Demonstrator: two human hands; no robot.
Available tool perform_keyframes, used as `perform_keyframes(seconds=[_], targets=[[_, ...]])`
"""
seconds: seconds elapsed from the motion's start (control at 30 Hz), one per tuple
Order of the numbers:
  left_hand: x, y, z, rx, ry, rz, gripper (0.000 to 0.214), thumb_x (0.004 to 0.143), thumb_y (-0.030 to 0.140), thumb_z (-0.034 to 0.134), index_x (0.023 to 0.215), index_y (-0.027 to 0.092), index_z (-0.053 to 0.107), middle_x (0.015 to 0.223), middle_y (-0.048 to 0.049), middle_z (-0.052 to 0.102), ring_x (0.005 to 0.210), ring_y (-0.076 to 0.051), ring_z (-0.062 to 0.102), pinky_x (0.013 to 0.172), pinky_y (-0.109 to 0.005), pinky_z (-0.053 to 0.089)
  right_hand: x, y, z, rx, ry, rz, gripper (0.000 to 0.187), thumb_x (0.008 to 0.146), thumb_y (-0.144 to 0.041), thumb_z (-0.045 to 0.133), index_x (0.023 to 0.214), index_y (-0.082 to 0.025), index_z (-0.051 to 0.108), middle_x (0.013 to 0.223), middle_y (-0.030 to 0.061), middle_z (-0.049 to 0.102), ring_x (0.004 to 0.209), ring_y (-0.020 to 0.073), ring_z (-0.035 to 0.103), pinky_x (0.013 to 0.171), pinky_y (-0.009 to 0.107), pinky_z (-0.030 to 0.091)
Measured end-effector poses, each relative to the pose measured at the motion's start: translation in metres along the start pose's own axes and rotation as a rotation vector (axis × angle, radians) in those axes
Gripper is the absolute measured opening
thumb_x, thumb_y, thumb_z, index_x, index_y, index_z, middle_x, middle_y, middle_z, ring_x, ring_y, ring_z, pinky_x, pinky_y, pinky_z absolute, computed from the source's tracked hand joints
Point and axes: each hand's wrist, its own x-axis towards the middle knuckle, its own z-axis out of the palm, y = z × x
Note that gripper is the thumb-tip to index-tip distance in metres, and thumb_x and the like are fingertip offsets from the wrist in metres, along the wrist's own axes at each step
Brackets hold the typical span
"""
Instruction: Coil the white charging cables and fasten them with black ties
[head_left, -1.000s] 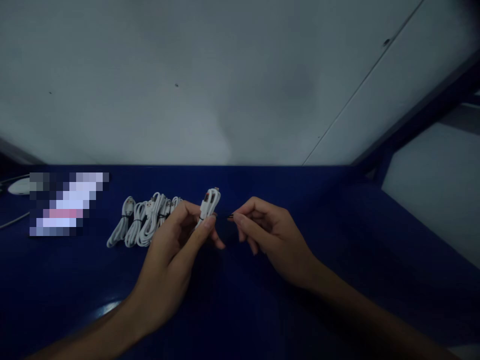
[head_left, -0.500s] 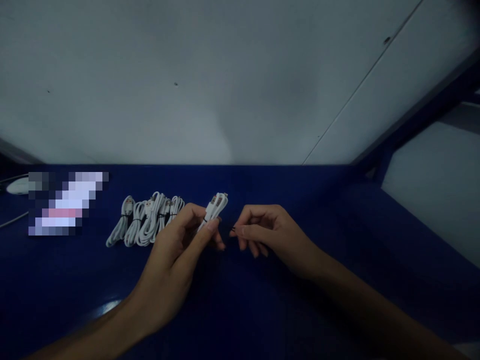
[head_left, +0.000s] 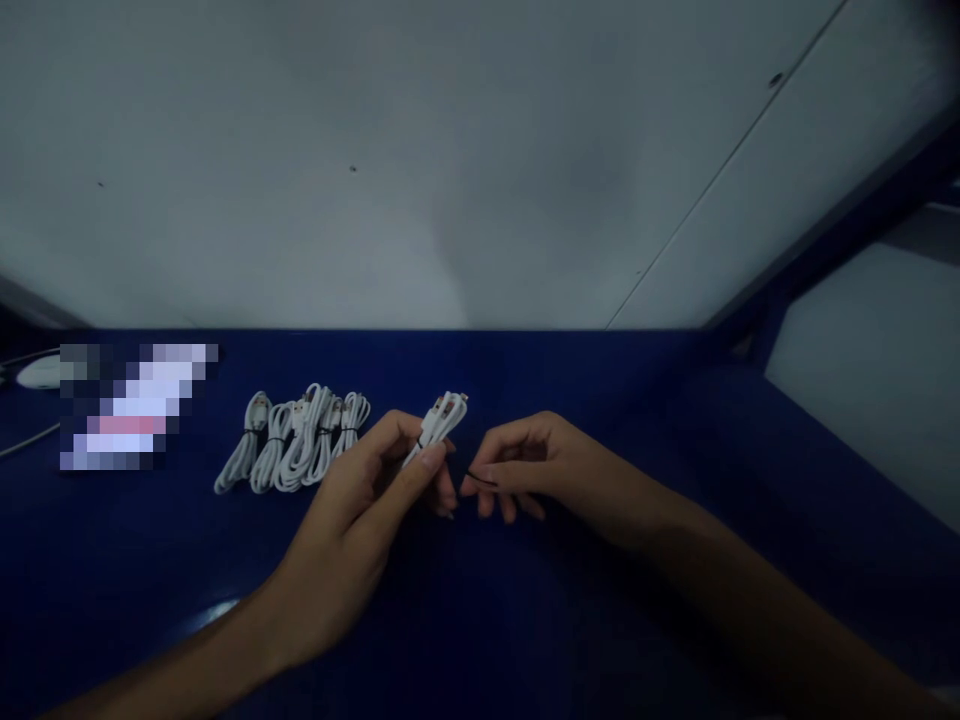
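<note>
My left hand (head_left: 375,480) grips a folded white USB cable (head_left: 444,416) between thumb and fingers, its connectors pointing up and right. A dark band goes round that cable near the fingers; the lower part of the bundle is hidden by my hand. Just to the right, my right hand (head_left: 517,465) pinches a thin black tie (head_left: 480,479) between thumb and forefinger, its other fingers loosely curled. The two hands are a little apart. Left of my left hand lie several coiled white USB cables (head_left: 304,445), bound with black ties, side by side.
The blue tabletop (head_left: 615,380) runs back to a pale grey wall panel (head_left: 375,230). At the far left are a blurred-out bright object (head_left: 142,405) and a white rounded object (head_left: 39,372) with a cord. A blue frame (head_left: 825,260) stands at the right.
My left hand and its cable have shifted slightly right, the cable tilting further over. My right hand has turned a little, and more of the black tie shows. The cables on the table have not moved.
</note>
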Motion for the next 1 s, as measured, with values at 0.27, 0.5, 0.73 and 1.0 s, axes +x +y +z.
perform_keyframes(seconds=[0.27, 0.5, 0.73, 1.0], targets=[[0.004, 0.001, 0.001, -0.012, 0.047, -0.038, 0.026, 0.112, 0.041, 0.060, 0.095, 0.023, 0.068, 0.088, 0.0011, 0.074, 0.082, -0.017, 0.071, 0.082, -0.032, 0.056, -0.005, -0.003, 0.009, -0.073, 0.069, -0.093, 0.018, 0.102, -0.035, 0.076, 0.096, -0.019, 0.080, 0.080, 0.0005, 0.075, 0.067, 0.0103, 0.065, 0.058, 0.020, 0.048], [0.005, 0.002, 0.002, -0.010, 0.073, -0.041, 0.025, 0.111, 0.039, 0.062, 0.095, 0.022, 0.070, 0.086, 0.0013, 0.073, 0.082, -0.017, 0.072, 0.082, -0.031, 0.056, -0.005, 0.000, 0.016, -0.246, 0.255, -0.186, 0.014, 0.096, -0.030, 0.081, 0.106, -0.022, 0.077, 0.084, -0.0020, 0.071, 0.068, 0.0110, 0.059, 0.061, 0.024, 0.049], [0.005, 0.003, 0.002, -0.015, 0.078, -0.051, 0.023, 0.111, 0.039, 0.062, 0.095, 0.023, 0.069, 0.086, 0.0017, 0.075, 0.083, -0.017, 0.073, 0.084, -0.031, 0.055, -0.005, 0.005, 0.020, -0.417, 0.349, -0.377, 0.007, 0.096, -0.026, 0.082, 0.101, -0.024, 0.077, 0.081, -0.0047, 0.068, 0.066, 0.0099, 0.056, 0.060, 0.025, 0.046], [0.003, 0.004, 0.005, -0.038, 0.079, -0.058, 0.029, 0.113, 0.041, 0.059, 0.092, 0.023, 0.067, 0.084, 0.0005, 0.074, 0.082, -0.018, 0.072, 0.084, -0.031, 0.057, -0.003, 0.006, 0.021, -0.415, 0.440, -0.406, 0.012, 0.100, -0.028, 0.080, 0.090, -0.022, 0.077, 0.076, -0.0035, 0.070, 0.063, 0.0110, 0.059, 0.058, 0.026, 0.046]])
